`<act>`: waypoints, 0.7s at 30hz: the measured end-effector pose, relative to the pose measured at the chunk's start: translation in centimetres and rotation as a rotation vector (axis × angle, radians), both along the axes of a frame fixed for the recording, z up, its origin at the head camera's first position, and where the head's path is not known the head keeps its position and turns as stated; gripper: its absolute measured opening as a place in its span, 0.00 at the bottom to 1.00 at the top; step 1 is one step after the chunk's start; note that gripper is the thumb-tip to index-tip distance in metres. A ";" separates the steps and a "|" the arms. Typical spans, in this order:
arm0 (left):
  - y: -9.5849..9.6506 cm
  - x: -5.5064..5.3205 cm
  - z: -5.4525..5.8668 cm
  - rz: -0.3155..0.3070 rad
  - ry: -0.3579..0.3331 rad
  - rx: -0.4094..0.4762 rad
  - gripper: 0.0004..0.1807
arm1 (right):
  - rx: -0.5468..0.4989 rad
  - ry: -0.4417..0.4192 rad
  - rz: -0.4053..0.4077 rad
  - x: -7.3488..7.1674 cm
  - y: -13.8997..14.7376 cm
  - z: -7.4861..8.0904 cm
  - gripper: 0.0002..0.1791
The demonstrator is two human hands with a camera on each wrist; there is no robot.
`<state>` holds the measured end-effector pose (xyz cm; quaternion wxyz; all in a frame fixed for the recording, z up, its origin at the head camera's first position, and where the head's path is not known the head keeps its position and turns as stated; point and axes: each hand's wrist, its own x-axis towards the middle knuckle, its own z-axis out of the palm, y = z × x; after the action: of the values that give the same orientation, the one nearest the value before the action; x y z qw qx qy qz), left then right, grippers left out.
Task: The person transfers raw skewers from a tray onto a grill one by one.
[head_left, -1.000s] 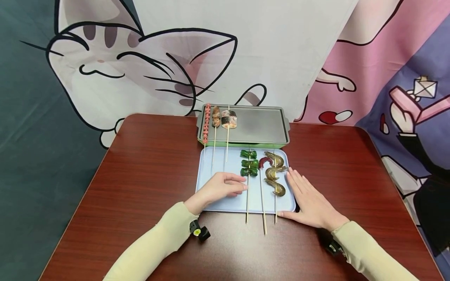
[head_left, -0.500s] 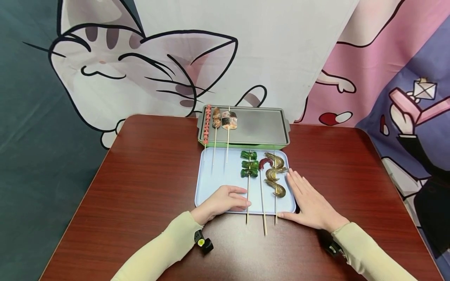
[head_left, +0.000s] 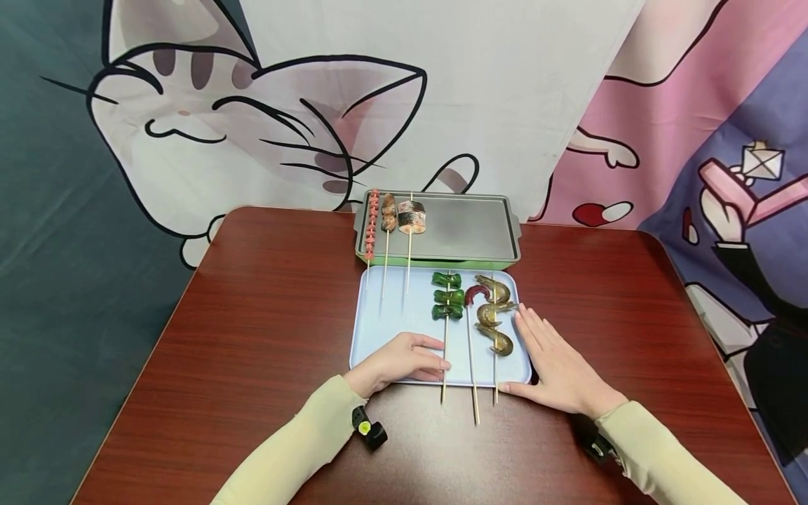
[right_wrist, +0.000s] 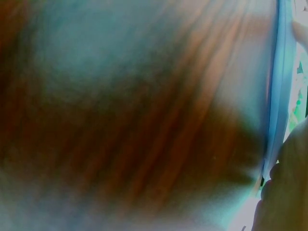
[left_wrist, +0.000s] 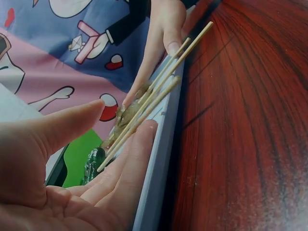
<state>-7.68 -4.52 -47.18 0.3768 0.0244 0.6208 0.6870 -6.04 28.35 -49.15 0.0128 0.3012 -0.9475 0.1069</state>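
Over the front edge of the pale blue tray [head_left: 379, 322], my left hand [head_left: 398, 361] has its fingertips at the stick of a green pepper skewer [head_left: 448, 297]. In the left wrist view the thumb [left_wrist: 72, 122] stands well apart from the fingers [left_wrist: 137, 168], which lie beside the sticks without curling round them. To the right lie a skewer with a dark red curved piece [head_left: 476, 292] and a shrimp skewer [head_left: 496, 313]. My right hand [head_left: 562, 365] rests with straight fingers along the tray's right edge, thumb at its front corner.
Behind the tray stands a grey grill pan [head_left: 470, 224] with a green base. Along its left side lie a skewer of pink pieces [head_left: 370, 228], a brown meat skewer [head_left: 388, 212] and a fish-like chunk skewer [head_left: 412, 216]. A cat-print curtain [head_left: 517, 84] hangs behind the table [head_left: 265, 294].
My left hand has come down towards the tray's front edge and slightly right, to the pepper skewer's stick, then stayed there. The right hand and the skewers have kept their places.
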 end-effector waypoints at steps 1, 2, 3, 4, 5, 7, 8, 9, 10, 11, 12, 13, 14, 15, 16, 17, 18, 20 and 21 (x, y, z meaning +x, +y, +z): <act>0.0 0.0 0.0 0.003 0.002 0.000 0.26 | -0.001 0.001 0.002 0.0 0.0 0.0 0.67; 0.0 0.0 0.0 0.006 0.005 -0.001 0.25 | -0.003 0.003 0.005 0.0 0.0 0.0 0.66; 0.0 0.0 0.0 0.011 0.009 -0.002 0.25 | -0.005 0.004 0.007 0.0 0.0 0.0 0.66; 0.0 0.0 0.1 0.016 0.013 -0.003 0.25 | -0.005 0.005 0.008 0.0 0.0 0.0 0.66; 0.0 0.0 0.1 0.021 0.014 -0.004 0.24 | -0.006 0.006 0.009 0.0 0.0 0.0 0.66; -0.1 0.1 0.2 0.032 0.014 -0.006 0.24 | -0.007 0.009 0.011 0.0 0.0 0.0 0.66; -0.1 0.1 0.3 0.037 0.015 -0.006 0.24 | -0.007 0.011 0.012 0.0 0.0 0.0 0.66; -0.1 0.2 0.3 0.043 0.014 -0.005 0.24 | -0.010 0.014 0.013 0.0 0.0 0.0 0.66; -0.2 0.2 0.4 0.047 0.012 -0.003 0.24 | -0.010 0.016 0.013 0.0 0.0 0.0 0.66; -0.2 0.2 0.4 0.051 0.010 -0.001 0.24 | -0.011 0.017 0.013 0.1 0.0 0.0 0.66; -0.3 0.3 0.4 0.053 0.009 0.000 0.24 | -0.011 0.018 0.013 0.1 0.0 0.0 0.66; -0.3 0.3 0.5 0.055 0.008 0.001 0.24 | -0.012 0.018 0.013 0.1 0.0 0.1 0.66; -0.3 0.3 0.5 0.057 0.005 0.005 0.24 | -0.013 0.018 0.014 0.1 0.0 0.1 0.66; -0.3 0.3 0.5 0.059 0.002 0.009 0.24 | -0.014 0.017 0.014 0.0 0.0 0.1 0.66; -0.3 0.3 0.5 0.061 0.000 0.012 0.24 | -0.013 0.016 0.013 0.0 0.0 0.1 0.66; -0.3 0.3 0.4 0.063 -0.001 0.016 0.23 | -0.013 0.015 0.014 0.0 0.0 0.1 0.66; -0.3 0.4 0.4 0.065 -0.002 0.021 0.23 | -0.014 0.015 0.013 0.0 0.0 0.1 0.66; -0.2 0.4 0.3 0.067 -0.002 0.032 0.23 | -0.016 0.016 0.013 0.1 0.0 0.0 0.66; -0.2 0.5 0.3 0.067 -0.001 0.036 0.23 | -0.015 0.016 0.012 0.1 0.0 0.0 0.66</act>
<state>-7.22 -4.70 -46.89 0.3532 0.0101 0.6086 0.7105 -5.94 28.36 -49.16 0.0222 0.3076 -0.9447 0.1116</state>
